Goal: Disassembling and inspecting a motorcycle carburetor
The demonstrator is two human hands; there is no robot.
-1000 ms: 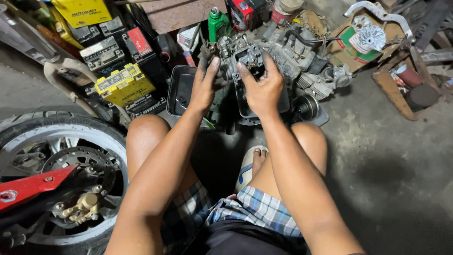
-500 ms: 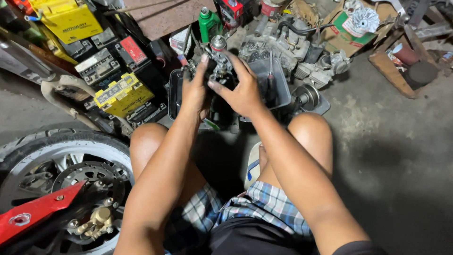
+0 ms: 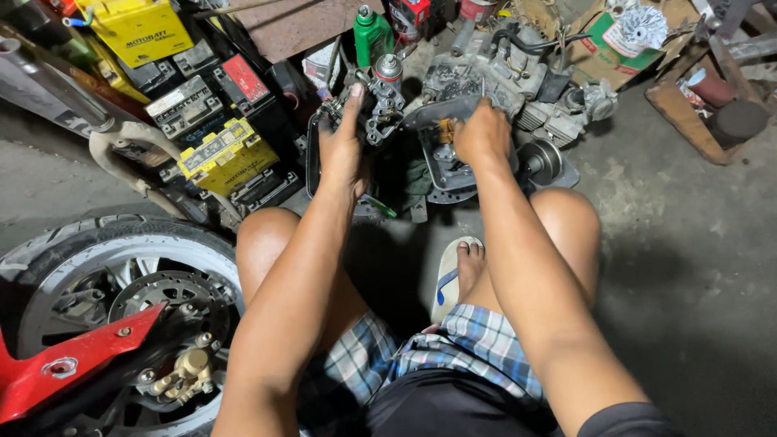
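Half the carburetor [image 3: 374, 109] behind left hand [image 3: 344, 150]

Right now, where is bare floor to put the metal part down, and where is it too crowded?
The left hand holds the metal part; the right hand is at the tray. Bare concrete floor lies right of the right knee, below the wooden crate. Another patch lies far left, above the wheel. Crowded: batteries and engine parts ahead.

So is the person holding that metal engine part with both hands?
No, only the left hand holds the metal engine part; the right hand is apart from it, reaching into the dark tray beside it.
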